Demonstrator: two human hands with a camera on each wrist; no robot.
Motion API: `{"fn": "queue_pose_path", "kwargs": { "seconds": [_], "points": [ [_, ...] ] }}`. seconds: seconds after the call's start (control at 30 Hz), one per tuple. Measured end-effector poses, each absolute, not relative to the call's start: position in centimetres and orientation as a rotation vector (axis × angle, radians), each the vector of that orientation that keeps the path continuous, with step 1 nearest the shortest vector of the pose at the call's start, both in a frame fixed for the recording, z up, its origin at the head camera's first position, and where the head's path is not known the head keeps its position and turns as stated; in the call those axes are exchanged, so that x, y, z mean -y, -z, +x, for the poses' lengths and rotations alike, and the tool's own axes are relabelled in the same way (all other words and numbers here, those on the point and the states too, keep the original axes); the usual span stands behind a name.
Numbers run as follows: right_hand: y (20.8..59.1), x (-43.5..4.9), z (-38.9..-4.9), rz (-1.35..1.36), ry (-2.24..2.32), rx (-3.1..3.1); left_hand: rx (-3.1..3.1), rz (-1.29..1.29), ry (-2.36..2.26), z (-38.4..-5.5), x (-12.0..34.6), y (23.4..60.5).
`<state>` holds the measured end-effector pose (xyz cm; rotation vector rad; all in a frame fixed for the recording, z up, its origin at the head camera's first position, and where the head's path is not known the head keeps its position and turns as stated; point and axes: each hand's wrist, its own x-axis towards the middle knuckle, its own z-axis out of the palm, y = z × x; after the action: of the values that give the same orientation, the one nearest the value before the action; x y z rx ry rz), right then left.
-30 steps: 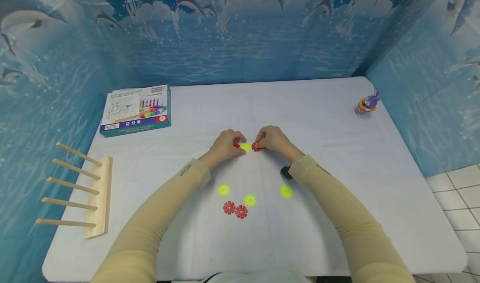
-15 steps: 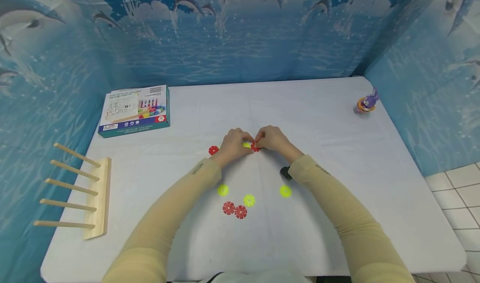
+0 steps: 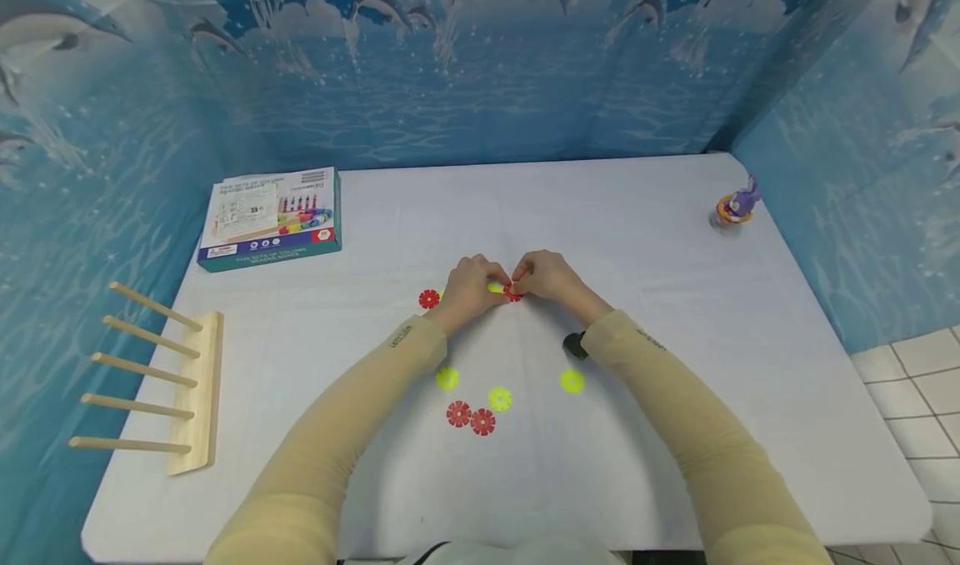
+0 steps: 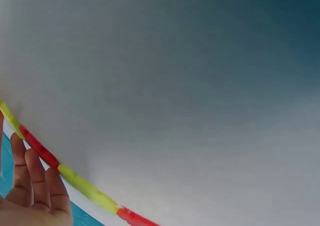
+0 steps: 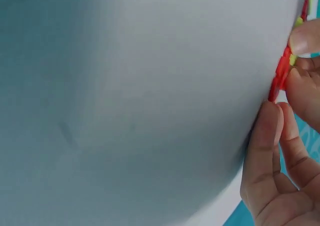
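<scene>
Red disc (image 3: 513, 295), mid-frame in the head view, is pinched by my right hand (image 3: 551, 276); my left hand (image 3: 471, 288) pinches the yellow disc (image 3: 495, 287) beside it. My fingers cover much of both, so I cannot tell whether they interlock. White table (image 3: 637, 232) stretches well beyond my hands to its far edge, upper frame. Compared with a second ago, my left hand sits further right, and another red disc (image 3: 429, 298) shows on its left.

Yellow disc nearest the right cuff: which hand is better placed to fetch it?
Probably the right hand, once it releases the red disc: the yellow disc lies near its cuff, while the left hand holds the red-and-yellow chain.
</scene>
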<state>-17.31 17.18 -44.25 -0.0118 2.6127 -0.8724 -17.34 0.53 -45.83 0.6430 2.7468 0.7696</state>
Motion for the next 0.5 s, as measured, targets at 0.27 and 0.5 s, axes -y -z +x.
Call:
{"fn": "queue_pose_path", "kwargs": {
  "seconds": [0.27, 0.5],
  "points": [
    [43.4, -19.2, -15.5, -0.078, 0.937, -2.544, -2.741, 0.639, -0.765, -17.3, -0.6, 45.6],
    [43.1, -22.2, -11.4, -0.258, 0.973, -2.446, -2.738, 0.618, -0.762, -17.4, -0.6, 45.8]
  ]
}}
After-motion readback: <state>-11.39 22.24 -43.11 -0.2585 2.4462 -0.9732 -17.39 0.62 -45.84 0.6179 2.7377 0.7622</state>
